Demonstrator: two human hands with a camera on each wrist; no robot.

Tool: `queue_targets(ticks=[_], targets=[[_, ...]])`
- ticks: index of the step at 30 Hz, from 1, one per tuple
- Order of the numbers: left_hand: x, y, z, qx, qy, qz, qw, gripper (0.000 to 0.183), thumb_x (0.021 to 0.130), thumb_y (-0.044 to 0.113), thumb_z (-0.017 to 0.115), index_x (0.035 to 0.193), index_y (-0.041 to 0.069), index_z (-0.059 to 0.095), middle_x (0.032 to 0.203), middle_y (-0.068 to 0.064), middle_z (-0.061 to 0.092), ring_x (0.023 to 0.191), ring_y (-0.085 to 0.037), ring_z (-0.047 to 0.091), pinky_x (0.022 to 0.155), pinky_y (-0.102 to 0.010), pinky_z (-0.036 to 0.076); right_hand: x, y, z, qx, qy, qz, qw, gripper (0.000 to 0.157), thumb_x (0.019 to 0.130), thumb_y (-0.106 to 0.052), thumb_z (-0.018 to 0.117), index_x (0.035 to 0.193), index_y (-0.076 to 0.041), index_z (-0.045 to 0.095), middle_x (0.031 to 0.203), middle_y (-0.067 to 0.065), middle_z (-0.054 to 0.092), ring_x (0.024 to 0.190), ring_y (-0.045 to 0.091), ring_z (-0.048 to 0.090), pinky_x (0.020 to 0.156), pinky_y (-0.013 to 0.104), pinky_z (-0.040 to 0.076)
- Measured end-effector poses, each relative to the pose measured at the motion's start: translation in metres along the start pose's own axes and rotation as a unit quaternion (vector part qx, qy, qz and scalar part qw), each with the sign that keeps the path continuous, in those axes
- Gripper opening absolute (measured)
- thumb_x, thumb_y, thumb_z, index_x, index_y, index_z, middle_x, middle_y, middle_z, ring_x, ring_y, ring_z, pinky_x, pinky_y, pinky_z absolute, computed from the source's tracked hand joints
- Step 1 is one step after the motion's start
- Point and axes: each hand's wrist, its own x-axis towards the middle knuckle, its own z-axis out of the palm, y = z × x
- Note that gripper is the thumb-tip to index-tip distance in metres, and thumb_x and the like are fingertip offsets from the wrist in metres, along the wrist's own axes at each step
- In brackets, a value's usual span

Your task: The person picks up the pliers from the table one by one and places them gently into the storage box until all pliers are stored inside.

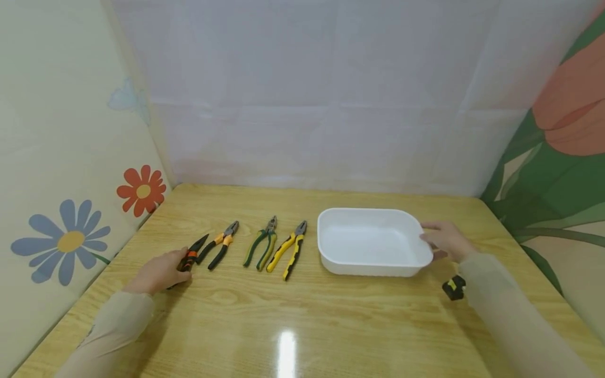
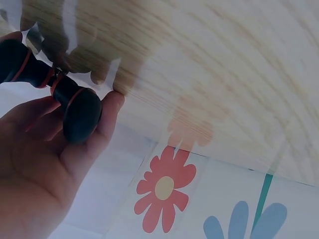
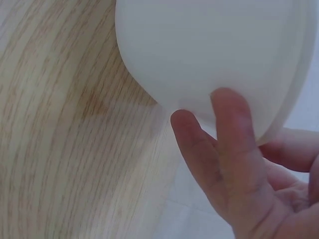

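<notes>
In the head view my left hand (image 1: 158,270) is at the far left of the row of tools, gripping long-nose pliers (image 1: 193,254) with black and orange handles. Their pointed nose is directed away from me, to the upper right. The left wrist view shows the dark, red-trimmed handles (image 2: 82,114) between the thumb and fingers of that hand (image 2: 35,169). My right hand (image 1: 446,240) holds the right end of a white plastic basin (image 1: 373,269). Up close, two fingertips (image 3: 230,102) press on the basin's outer wall (image 3: 199,50), while another finger lies at the rim.
Combination pliers with orange and black handles (image 1: 221,244), green-handled pliers (image 1: 261,242) and yellow-and-black pliers (image 1: 287,250) lie between left hand and basin. A small black object with a yellow-green patch (image 1: 455,287) is beside the right sleeve. Walls border the wooden table (image 1: 236,325).
</notes>
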Motion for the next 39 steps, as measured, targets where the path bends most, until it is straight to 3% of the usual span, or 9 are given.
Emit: queue_targets(ticks=[6,12,18,24,31,35,39], targets=[[0.001,0.003,0.000,0.029,0.032,0.014,0.9990,0.071,0.084,0.022,0.072,0.137,-0.017,0.047,0.128,-0.036,0.058,0.113,-0.051,0.059,0.092,-0.060,0.049,0.000,0.003,-0.002,-0.008,0.002,0.006,1.000,0.059,0.104,-0.012,0.044,0.151,0.016,0.021,0.144,0.042,0.035,0.108,0.039,0.059,0.082,0.045,0.059],[0.003,0.013,-0.001,0.056,0.030,-0.004,0.9980,0.070,0.086,0.025,0.067,0.139,-0.016,0.046,0.128,-0.037,0.056,0.107,-0.054,0.060,0.085,-0.061,0.051,-0.001,0.005,-0.005,-0.010,0.004,0.000,1.000,0.059,0.104,-0.011,0.045,0.150,0.017,0.021,0.142,0.043,0.037,0.104,0.035,0.061,0.081,0.045,0.059],[0.006,0.021,-0.001,0.041,0.023,-0.034,0.9983,0.076,0.083,0.026,0.068,0.141,-0.016,0.043,0.121,-0.042,0.054,0.108,-0.060,0.053,0.088,-0.064,0.047,0.001,0.007,-0.005,-0.007,0.001,-0.002,1.000,0.058,0.104,-0.011,0.045,0.150,0.017,0.022,0.142,0.043,0.037,0.103,0.033,0.062,0.080,0.044,0.059],[0.005,0.021,0.002,0.041,0.032,-0.029,0.9983,0.073,0.084,0.025,0.069,0.141,-0.014,0.044,0.122,-0.043,0.053,0.107,-0.062,0.052,0.088,-0.065,0.047,0.001,0.006,-0.005,-0.012,0.003,-0.003,1.000,0.058,0.104,-0.011,0.044,0.150,0.017,0.022,0.142,0.043,0.036,0.103,0.033,0.062,0.080,0.045,0.059],[0.001,0.017,0.012,0.072,0.072,-0.040,0.9940,0.065,0.090,0.023,0.059,0.145,-0.008,0.043,0.106,-0.039,0.052,0.079,-0.046,0.056,0.067,-0.056,0.051,0.002,0.005,-0.003,-0.019,0.002,-0.001,1.000,0.058,0.104,-0.012,0.044,0.150,0.016,0.022,0.142,0.042,0.038,0.104,0.035,0.061,0.080,0.044,0.059],[-0.001,0.016,0.016,0.042,0.111,-0.048,0.9918,0.066,0.090,0.021,0.057,0.144,-0.013,0.039,0.094,-0.038,0.048,0.070,-0.043,0.054,0.064,-0.056,0.050,0.002,0.004,-0.002,-0.019,0.001,-0.005,1.000,0.058,0.104,-0.011,0.045,0.150,0.016,0.023,0.141,0.042,0.039,0.102,0.033,0.062,0.079,0.043,0.059],[-0.004,0.017,0.013,0.015,0.145,-0.049,0.9881,0.069,0.091,0.022,0.062,0.144,-0.016,0.036,0.093,-0.039,0.047,0.064,-0.040,0.054,0.058,-0.053,0.049,0.002,0.003,-0.002,-0.019,-0.003,-0.013,1.000,0.058,0.104,-0.011,0.045,0.149,0.017,0.023,0.141,0.043,0.039,0.102,0.033,0.063,0.078,0.043,0.059]])
